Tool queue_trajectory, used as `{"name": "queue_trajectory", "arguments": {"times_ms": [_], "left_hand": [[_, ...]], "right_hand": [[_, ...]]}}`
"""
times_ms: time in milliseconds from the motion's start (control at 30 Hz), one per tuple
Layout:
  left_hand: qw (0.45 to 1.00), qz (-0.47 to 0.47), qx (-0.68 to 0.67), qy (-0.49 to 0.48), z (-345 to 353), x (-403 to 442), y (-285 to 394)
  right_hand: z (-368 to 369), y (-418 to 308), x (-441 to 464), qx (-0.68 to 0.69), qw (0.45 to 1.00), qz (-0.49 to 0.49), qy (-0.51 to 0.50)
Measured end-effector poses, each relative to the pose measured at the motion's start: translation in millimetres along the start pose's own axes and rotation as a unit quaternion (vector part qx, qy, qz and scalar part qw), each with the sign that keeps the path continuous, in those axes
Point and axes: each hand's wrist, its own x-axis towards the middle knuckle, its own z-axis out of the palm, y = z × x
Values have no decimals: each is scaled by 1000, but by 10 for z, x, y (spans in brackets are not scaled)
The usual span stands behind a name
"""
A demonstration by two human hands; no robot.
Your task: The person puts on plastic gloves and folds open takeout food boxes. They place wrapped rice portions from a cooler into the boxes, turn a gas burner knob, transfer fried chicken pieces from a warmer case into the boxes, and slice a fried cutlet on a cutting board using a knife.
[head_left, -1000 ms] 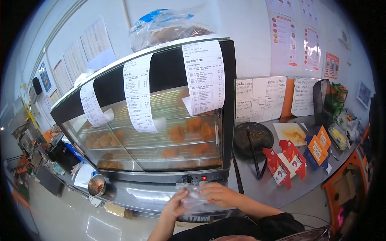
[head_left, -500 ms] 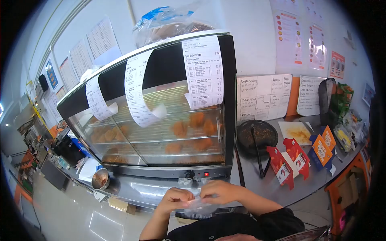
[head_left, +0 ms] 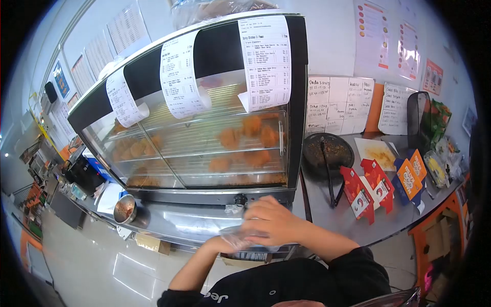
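Note:
Low in the middle of the view, a clear plastic glove or bag (head_left: 234,238) lies over the fingers of my left hand (head_left: 223,244), which are hidden behind it and my other hand. My right hand (head_left: 268,224) reaches across from the right, its bent fingers wrapped on the plastic. Just above the hands, another small piece of clear plastic (head_left: 234,209) rests on the metal counter (head_left: 184,219), below the knob of the glass display cabinet (head_left: 199,148). Fried pieces (head_left: 251,125) sit on the racks inside the cabinet.
Paper slips (head_left: 266,64) hang over the cabinet front. A metal bowl (head_left: 125,209) stands left. To the right are a black pan (head_left: 328,150) with tongs (head_left: 330,176), a stained board (head_left: 376,154), red boxes (head_left: 358,197) and blue-orange boxes (head_left: 409,176).
The view has tipped downward. My hands were both pinching the plastic in front of me; now my left hand is lower left and the plastic is over its fingers, with my right hand above.

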Motion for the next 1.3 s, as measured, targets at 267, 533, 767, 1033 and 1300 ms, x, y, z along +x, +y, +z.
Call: {"name": "queue_trajectory", "arguments": {"times_ms": [267,533,767,1033,1300], "left_hand": [[761,130,-479,418,377,233,-470],[635,140,-614,447,348,208,-528],[727,122,-530,419,326,85,-566],[706,175,-577,373,288,-66,-554],[710,163,-588,352,277,-119,-599]], "right_hand": [[640,-7,-588,-140,977,84,-140],[231,157,-308,34,993,114,4],[-828,906,634,12,914,154,375],[-903,958,790,22,920,203,335],[-890,835,807,182,890,220,354]]}}
